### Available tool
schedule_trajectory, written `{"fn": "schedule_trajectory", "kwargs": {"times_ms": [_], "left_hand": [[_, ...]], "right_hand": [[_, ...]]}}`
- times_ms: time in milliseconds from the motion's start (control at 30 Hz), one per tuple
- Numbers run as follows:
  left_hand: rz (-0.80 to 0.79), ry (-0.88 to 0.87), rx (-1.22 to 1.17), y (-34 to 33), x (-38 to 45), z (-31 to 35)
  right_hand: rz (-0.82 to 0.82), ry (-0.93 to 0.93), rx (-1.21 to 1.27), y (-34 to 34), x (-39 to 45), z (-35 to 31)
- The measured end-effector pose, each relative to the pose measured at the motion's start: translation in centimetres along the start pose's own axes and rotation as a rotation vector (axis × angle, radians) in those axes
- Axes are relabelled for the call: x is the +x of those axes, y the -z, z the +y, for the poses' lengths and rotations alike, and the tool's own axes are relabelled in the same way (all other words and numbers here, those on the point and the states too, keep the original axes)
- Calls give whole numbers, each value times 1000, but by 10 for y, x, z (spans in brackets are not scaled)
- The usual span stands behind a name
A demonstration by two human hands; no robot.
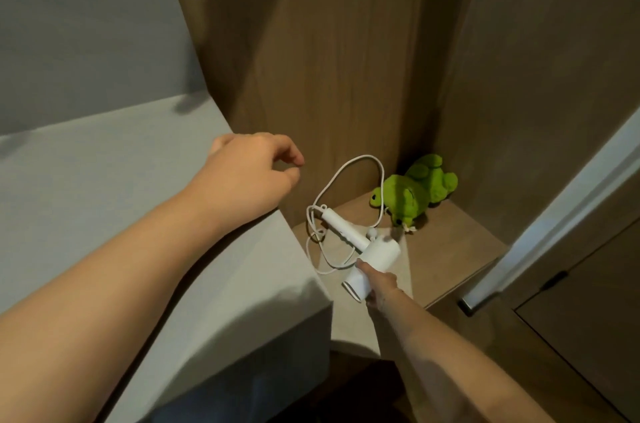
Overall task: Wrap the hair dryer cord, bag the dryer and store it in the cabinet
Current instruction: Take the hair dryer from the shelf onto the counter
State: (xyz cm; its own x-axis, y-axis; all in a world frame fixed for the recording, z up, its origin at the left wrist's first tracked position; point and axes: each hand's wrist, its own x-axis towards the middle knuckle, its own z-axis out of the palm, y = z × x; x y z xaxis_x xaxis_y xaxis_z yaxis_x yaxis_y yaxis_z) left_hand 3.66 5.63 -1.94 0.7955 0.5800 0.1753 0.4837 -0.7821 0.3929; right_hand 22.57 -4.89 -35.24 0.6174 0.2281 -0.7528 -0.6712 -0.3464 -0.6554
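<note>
The right hand (379, 284) was down on the hair dryer (372, 261), fingers (362, 264) curled round the white barrel near its nozzle end. The dryer's body lay on the low wooden shelf (450, 249), handle pointing away from the grip toward the corner. And the cord (349, 168)? Completely loose! It ran out from the far end of the handle, beyond the gripping fingers, looped high against the wood panel behind, and trailed in slack curls on the shelf just left of the handle. No wrap had been started at all.

The left hand (249, 173) hung over the edge of the grey cushion (104, 180), well apart from the dryer, its fingers loosely curled and holding nothing. A green plush toy (412, 192) sat in the corner just past the dryer, on the far side of the right hand's grip, close to the cord's loop.

So where did the job stand? Right at the opening whistle, by the look of it. The dryer had only just been taken hold of. Still to come: gathering that cord round the handle, getting the dryer into a bag, and none was in sight here, then putting it away in the cabinet. A door (588, 336) with a dark handle showed to the right of the gripping hand; whether that was the cabinet could not be told.
</note>
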Motion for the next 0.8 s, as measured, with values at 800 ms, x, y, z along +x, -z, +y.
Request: {"fn": "schedule_trajectory", "kwargs": {"times_ms": [800], "left_hand": [[0, -24, -84, 4, -4, 3]], "right_hand": [[258, 728, -242, 71, -113, -84]]}}
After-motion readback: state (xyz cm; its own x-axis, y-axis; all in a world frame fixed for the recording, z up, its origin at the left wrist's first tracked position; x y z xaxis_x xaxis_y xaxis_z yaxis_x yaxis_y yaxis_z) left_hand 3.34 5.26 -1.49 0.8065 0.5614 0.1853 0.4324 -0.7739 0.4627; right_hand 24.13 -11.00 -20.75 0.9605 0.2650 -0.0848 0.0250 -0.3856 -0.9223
